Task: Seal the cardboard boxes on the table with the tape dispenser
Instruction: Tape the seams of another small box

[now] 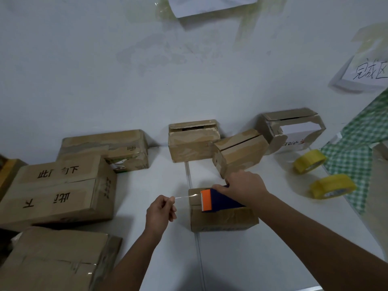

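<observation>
In the head view, the right hand grasps the tape dispenser, dark blue with an orange toothed blade, and holds it over the top of a small box that stands near the middle of the white desk. The left hand is just beside the box on its left and pinches the free end of a clear tape strip between curled fingers; the strip runs tight from the dispenser to this hand. Three more boxes with loose flaps stand along the far edge of the desk by the wall. Larger boxes are piled at the left edge. Two yellow tape rolls lie toward the right edge, near a green checked cloth.
</observation>
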`<state>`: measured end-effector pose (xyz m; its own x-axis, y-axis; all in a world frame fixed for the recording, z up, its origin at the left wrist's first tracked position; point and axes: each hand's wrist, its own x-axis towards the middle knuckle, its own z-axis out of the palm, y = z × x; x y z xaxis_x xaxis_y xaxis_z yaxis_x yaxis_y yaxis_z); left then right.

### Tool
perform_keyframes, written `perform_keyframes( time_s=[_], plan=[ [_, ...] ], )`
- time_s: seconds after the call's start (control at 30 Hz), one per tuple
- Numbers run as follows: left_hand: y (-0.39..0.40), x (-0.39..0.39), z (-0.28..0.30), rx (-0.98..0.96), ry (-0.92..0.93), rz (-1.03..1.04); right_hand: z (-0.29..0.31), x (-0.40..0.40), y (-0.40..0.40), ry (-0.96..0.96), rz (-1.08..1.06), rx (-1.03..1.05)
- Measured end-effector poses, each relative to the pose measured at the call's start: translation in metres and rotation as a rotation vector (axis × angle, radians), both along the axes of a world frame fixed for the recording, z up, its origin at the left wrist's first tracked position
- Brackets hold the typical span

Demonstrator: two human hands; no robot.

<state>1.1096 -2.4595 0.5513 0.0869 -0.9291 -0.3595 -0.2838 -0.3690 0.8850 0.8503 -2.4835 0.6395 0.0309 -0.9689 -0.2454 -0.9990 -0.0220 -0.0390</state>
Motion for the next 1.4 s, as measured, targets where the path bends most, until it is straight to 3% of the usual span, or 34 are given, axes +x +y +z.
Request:
perform_keyframes(
  time_s=[0.47,0.67,0.77,0.87,0.97,1.03,1.1,1.17,1.27,1.33,1.4],
  plan=[
    [0.007,-0.031,-0.034,0.167,0.029,-0.05,-0.001,0.006,0.002,0.05,-0.018,-0.057],
    [0.002,-0.046,-0.033,0.328,-0.3,-0.255,-0.001,0.01,0.004,0.034,-0.034,-0.092],
    [0.013,-0.049,-0.041,0.411,-0.442,-0.478,-0.002,0.01,0.005,0.033,-0.033,-0.096],
    [0.017,-0.035,-0.047,0.264,-0.444,-0.457,-0.004,0.006,0.005,0.027,-0.048,-0.107],
    [0.01,-0.013,-0.035,0.118,-0.257,-0.366,-0.005,0.005,0.004,0.017,-0.046,-0.095],
    [0.012,-0.016,-0.021,0.079,-0.194,-0.514,-0.005,0.007,0.002,0.019,-0.041,-0.094],
    [0.018,-0.029,-0.016,0.109,-0.25,-0.778,-0.004,0.007,0.002,0.028,-0.042,-0.098],
    [0.017,-0.031,-0.012,0.207,-0.37,-0.912,-0.005,0.006,0.003,0.031,-0.044,-0.098],
    [-0.002,-0.014,-0.002,0.145,-0.468,-0.794,-0.005,0.006,0.004,0.027,-0.045,-0.098],
    [-0.012,-0.008,0.01,0.047,-0.381,-0.728,-0.003,0.007,0.003,0.024,-0.04,-0.083],
    [-0.018,-0.018,0.022,-0.044,-0.439,-0.894,-0.001,0.008,0.002,0.019,-0.042,-0.059]
  ],
)
